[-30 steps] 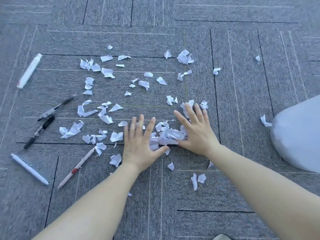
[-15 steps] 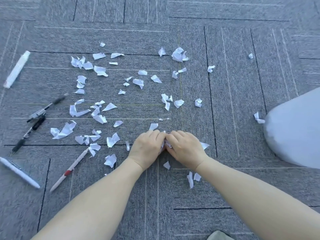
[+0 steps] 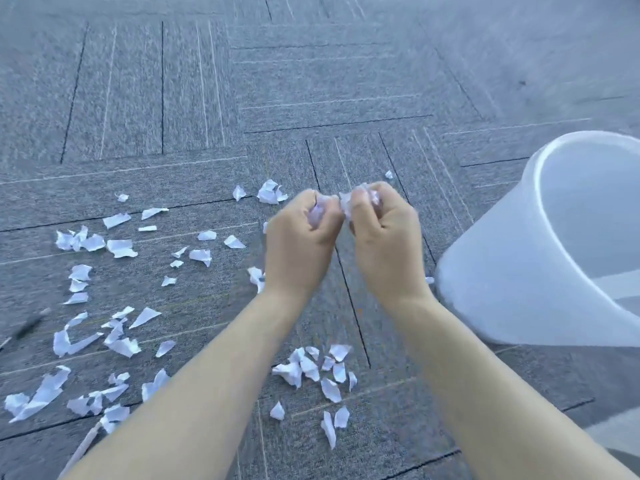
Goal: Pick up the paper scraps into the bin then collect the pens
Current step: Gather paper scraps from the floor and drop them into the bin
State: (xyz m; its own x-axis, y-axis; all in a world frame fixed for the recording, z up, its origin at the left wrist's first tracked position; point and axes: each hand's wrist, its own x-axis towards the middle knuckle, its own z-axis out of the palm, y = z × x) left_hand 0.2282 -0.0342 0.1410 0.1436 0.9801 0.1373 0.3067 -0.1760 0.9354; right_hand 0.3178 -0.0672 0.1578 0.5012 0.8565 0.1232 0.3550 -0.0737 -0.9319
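My left hand (image 3: 302,237) and my right hand (image 3: 382,233) are raised side by side above the carpet, each closed on a bunch of white paper scraps (image 3: 346,202) that peek out between the fingers. The white plastic bin (image 3: 502,271) stands to the right of my right hand, its mouth open and facing up. Several loose scraps (image 3: 119,247) lie scattered on the grey carpet to the left, and a small cluster (image 3: 311,370) lies below my forearms. A black pen (image 3: 29,325) shows at the left edge and a white pen (image 3: 81,448) at the bottom left.
Grey carpet tiles (image 3: 311,81) with dark seams cover the whole floor. One small scrap (image 3: 389,174) lies beyond my right hand, near the bin.
My hands swept scraps together on the carpet, closed around them, and have lifted them up toward the right. The view has swung right, so the bin's open mouth shows.
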